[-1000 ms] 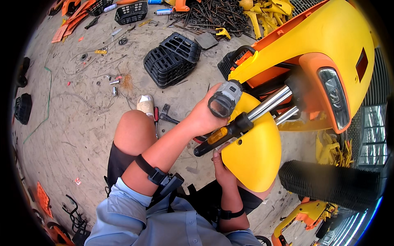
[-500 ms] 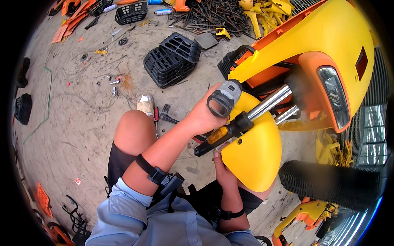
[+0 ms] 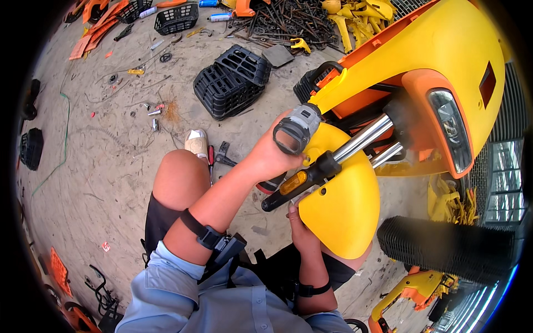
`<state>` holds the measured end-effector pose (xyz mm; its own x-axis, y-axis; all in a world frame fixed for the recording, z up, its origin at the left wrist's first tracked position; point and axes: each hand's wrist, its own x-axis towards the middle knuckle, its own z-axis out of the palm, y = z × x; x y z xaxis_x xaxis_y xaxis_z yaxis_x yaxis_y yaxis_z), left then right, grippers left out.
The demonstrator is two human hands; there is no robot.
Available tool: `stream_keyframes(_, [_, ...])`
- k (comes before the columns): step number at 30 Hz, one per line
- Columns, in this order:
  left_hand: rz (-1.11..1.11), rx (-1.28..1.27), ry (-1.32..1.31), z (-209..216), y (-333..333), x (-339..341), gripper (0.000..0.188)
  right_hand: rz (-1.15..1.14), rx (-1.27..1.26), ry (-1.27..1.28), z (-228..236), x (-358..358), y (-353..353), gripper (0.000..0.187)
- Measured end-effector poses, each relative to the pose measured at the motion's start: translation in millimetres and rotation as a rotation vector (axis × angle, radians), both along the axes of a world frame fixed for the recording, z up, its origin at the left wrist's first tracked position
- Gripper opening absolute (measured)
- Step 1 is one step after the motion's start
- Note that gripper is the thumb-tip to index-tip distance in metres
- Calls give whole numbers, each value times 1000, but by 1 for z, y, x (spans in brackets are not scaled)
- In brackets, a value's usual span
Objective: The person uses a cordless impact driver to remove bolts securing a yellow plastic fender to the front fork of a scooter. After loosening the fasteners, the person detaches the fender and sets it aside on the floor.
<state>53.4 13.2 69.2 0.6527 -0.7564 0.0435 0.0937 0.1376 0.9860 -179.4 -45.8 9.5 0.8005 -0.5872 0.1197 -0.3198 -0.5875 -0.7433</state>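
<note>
My left hand (image 3: 273, 154) is wrapped round the handle of a grey and black cordless drill (image 3: 301, 123), whose head tilts up and right over the top of a yellow front fender (image 3: 350, 213). The drill's tip and any bit are hidden. My right hand (image 3: 303, 232) grips the fender's lower left edge, with most of its fingers out of sight underneath. Across the fender runs a scooter's front fork (image 3: 363, 136), with shiny tubes and a black lower leg bearing an amber reflector (image 3: 293, 183). The fork reaches into a yellow and orange scooter body (image 3: 433, 41) with a headlight (image 3: 451, 130).
Black plastic baskets (image 3: 227, 83) stand on the concrete floor ahead. Beside my left foot lie a red-handled screwdriver (image 3: 211, 155) and a black bracket (image 3: 224, 152). A pile of rusty metal parts (image 3: 288, 25) and yellow plastic pieces (image 3: 366, 16) fills the far side. A black tire (image 3: 444, 244) is at right.
My left hand and the drill have shifted slightly left and toward me. My right hand stays on the fender, which has barely moved.
</note>
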Motion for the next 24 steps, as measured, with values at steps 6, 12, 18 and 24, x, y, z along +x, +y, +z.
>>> stream_keyframes(6, [61, 97, -92, 10, 18, 3, 86, -242, 1142, 7, 22, 4, 1, 19])
stream_keyframes(12, [70, 105, -121, 16, 50, -1, 87, -254, 1522, -42, -6, 13, 9, 25])
stream_keyframes(18, [59, 221, -60, -10, 63, -7, 87, -402, 1572, -50, -55, 43, 16, 21])
stream_keyframes(24, [37, 488, -1, -28, 64, -23, 86, -278, 1660, -81, -62, 55, 17, 24])
